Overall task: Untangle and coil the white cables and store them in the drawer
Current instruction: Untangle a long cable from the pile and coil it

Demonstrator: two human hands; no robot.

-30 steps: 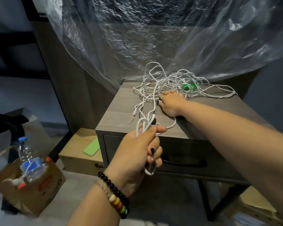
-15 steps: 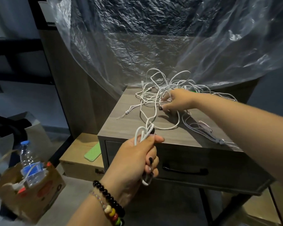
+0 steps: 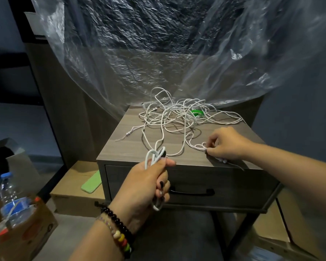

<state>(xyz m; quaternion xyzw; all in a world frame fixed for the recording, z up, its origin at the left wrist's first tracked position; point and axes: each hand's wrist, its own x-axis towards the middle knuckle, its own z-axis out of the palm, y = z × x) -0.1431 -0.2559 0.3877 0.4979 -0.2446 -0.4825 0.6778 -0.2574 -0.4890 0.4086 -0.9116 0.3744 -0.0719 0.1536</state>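
Observation:
A tangle of white cables (image 3: 179, 113) lies on top of a grey wooden nightstand (image 3: 132, 129). My left hand (image 3: 149, 183) grips a small coil of white cable (image 3: 154, 156) in front of the stand's front edge; a strand runs from it up into the tangle. My right hand (image 3: 226, 144) rests near the front right of the top and pinches a thin whitish cable (image 3: 198, 146) against the surface. The drawer (image 3: 233, 187) below has a black handle (image 3: 191, 193) and is closed.
A green object (image 3: 197, 112) sits under the tangle. Clear plastic sheeting (image 3: 158, 53) hangs behind the stand. On the floor at left are a cardboard box (image 3: 72, 191) with a green item (image 3: 91, 184) on it, and another box holding a water bottle (image 3: 11, 200).
My right hand left the middle of the tangle and came toward the front right edge, dragging a thin cable with it. My left hand kept its grip on the coil.

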